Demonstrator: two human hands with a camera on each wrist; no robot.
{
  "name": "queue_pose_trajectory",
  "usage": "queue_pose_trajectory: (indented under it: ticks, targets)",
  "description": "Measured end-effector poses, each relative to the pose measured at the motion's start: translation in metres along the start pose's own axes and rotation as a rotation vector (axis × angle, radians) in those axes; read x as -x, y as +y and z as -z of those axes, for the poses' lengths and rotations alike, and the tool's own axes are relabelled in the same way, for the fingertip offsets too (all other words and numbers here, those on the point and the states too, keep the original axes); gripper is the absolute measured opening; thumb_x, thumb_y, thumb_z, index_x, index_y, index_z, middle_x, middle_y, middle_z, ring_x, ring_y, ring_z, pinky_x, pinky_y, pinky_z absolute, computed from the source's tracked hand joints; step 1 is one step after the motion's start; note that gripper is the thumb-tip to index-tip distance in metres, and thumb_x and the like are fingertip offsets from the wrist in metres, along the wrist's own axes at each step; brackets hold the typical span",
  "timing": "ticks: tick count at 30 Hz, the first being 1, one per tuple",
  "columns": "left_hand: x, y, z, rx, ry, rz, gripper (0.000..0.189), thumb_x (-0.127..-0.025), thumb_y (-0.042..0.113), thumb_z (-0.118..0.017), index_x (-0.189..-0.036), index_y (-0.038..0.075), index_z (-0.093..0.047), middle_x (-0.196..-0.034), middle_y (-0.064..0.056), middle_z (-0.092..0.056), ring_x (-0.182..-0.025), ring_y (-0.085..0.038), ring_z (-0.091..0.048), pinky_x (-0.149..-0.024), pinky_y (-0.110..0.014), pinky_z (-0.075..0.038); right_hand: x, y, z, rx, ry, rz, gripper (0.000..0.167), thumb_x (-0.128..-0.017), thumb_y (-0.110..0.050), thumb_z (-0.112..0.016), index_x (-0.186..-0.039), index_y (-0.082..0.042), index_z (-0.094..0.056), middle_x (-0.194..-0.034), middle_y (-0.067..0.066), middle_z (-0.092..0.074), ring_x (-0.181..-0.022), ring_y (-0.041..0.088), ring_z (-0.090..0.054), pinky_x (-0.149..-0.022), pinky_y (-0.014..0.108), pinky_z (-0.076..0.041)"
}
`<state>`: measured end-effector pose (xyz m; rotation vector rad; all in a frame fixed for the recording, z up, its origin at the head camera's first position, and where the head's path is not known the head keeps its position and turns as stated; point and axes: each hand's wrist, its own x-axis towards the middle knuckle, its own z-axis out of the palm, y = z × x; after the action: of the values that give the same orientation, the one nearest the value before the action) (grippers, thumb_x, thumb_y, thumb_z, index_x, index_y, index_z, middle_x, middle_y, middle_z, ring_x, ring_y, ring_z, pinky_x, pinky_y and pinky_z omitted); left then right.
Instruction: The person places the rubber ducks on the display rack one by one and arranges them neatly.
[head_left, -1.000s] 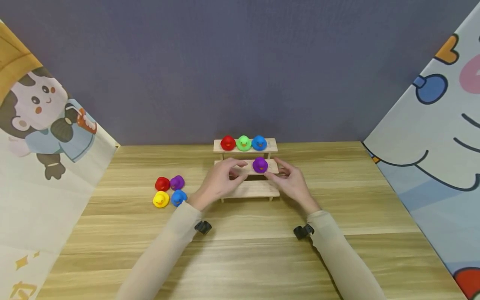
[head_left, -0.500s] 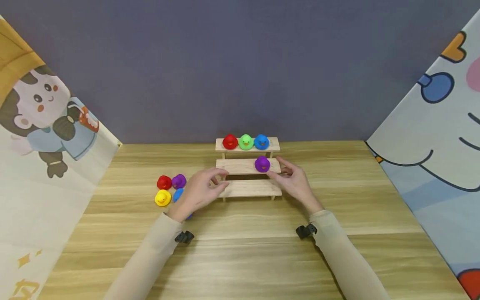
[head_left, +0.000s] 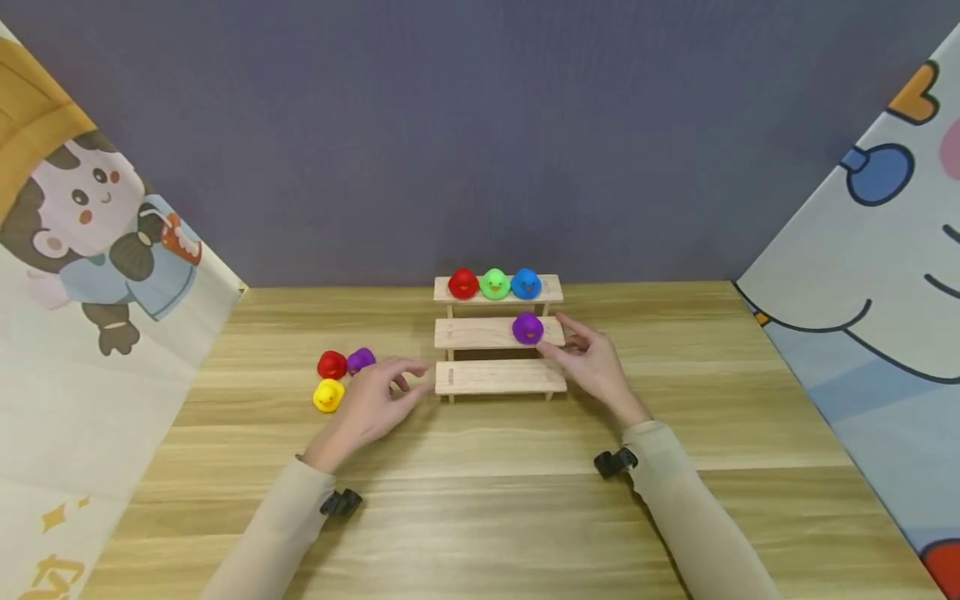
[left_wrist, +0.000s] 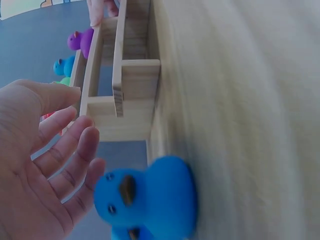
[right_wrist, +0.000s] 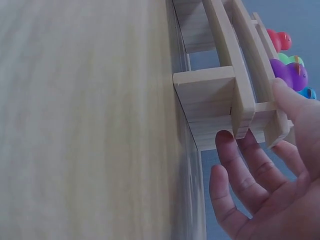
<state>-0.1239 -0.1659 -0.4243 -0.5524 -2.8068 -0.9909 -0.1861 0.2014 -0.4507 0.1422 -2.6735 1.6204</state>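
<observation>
A three-tier wooden display stand [head_left: 480, 335] stands by the back wall. A purple rubber duck [head_left: 528, 328] sits toward the right of its middle tier. My right hand [head_left: 596, 364] holds the right end of that tier between thumb and index finger, the thumb tip close by the purple duck; its other fingers hang loosely below in the right wrist view. Left of the stand, my left hand [head_left: 377, 404] hovers with relaxed fingers and holds nothing. Beside it in the left wrist view is a blue rubber duck [left_wrist: 170, 197], with another blue one partly hidden behind; the head view hides both under the hand.
On the top tier sit a red duck [head_left: 463, 284], a green duck [head_left: 495, 284] and a blue duck [head_left: 526, 284]. Another red duck [head_left: 332, 364], a purple one [head_left: 361, 360] and a yellow duck [head_left: 328, 396] lie left on the wooden table [head_left: 480, 517]. Printed panels flank both sides.
My left hand has withdrawn from the middle tier, leftward and toward me, and now covers the blue ducks on the table. The right hand has stayed at the stand's right end.
</observation>
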Motion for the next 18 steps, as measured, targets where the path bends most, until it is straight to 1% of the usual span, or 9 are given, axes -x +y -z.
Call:
queue_pose_trajectory:
  ticks: [4, 9, 12, 14, 18]
  targets:
    - [0.015, -0.008, 0.003, -0.007, 0.009, 0.008, 0.030, -0.097, 0.025, -0.080, -0.124, 0.013, -0.078, -0.116, -0.002, -0.080, -0.085, -0.012, -0.071, -0.073, -0.029, -0.056, 0.001, 0.001, 0.000, 0.000, -0.005, 0.005, 0.078, -0.092, -0.040, -0.085, -0.158, -0.014, -0.052, -0.116, 0.021, -0.078, -0.102, 0.032, -0.075, -0.073, 0.023, -0.059]
    - [0.033, -0.017, 0.013, -0.010, 0.059, 0.021, 0.028, -0.095, 0.021, -0.082, -0.122, 0.012, -0.078, -0.109, -0.002, -0.079, -0.085, -0.011, -0.070, -0.075, -0.033, -0.057, 0.000, 0.002, 0.000, -0.006, -0.003, 0.007, 0.078, -0.092, -0.041, -0.085, -0.158, -0.015, -0.053, -0.117, 0.021, -0.077, -0.105, 0.034, -0.075, -0.073, 0.023, -0.059]
    - [0.043, -0.024, 0.020, -0.012, 0.080, 0.020, 0.027, -0.096, 0.018, -0.081, -0.121, 0.011, -0.078, -0.105, -0.001, -0.077, -0.084, -0.011, -0.069, -0.074, -0.031, -0.058, -0.001, 0.003, 0.000, -0.007, -0.004, 0.006, 0.078, -0.091, -0.042, -0.085, -0.158, -0.016, -0.052, -0.119, 0.021, -0.077, -0.107, 0.034, -0.075, -0.074, 0.023, -0.059]
    - [0.049, -0.029, 0.025, -0.013, 0.091, 0.024, 0.026, -0.096, 0.016, -0.081, -0.121, 0.011, -0.078, -0.105, -0.001, -0.076, -0.084, -0.011, -0.067, -0.072, -0.028, -0.058, -0.001, 0.002, 0.001, -0.007, -0.005, 0.001, 0.079, -0.091, -0.043, -0.085, -0.158, -0.017, -0.052, -0.120, 0.021, -0.077, -0.108, 0.034, -0.074, -0.075, 0.023, -0.059]
    - [0.058, -0.042, 0.038, -0.031, 0.143, 0.051, 0.025, -0.095, 0.013, -0.080, -0.120, 0.011, -0.078, -0.111, -0.004, -0.077, -0.084, -0.013, -0.066, -0.073, -0.025, -0.058, 0.000, 0.002, 0.001, -0.011, -0.003, -0.007, 0.077, -0.091, -0.042, -0.086, -0.157, -0.018, -0.053, -0.119, 0.021, -0.077, -0.108, 0.035, -0.075, -0.074, 0.024, -0.059]
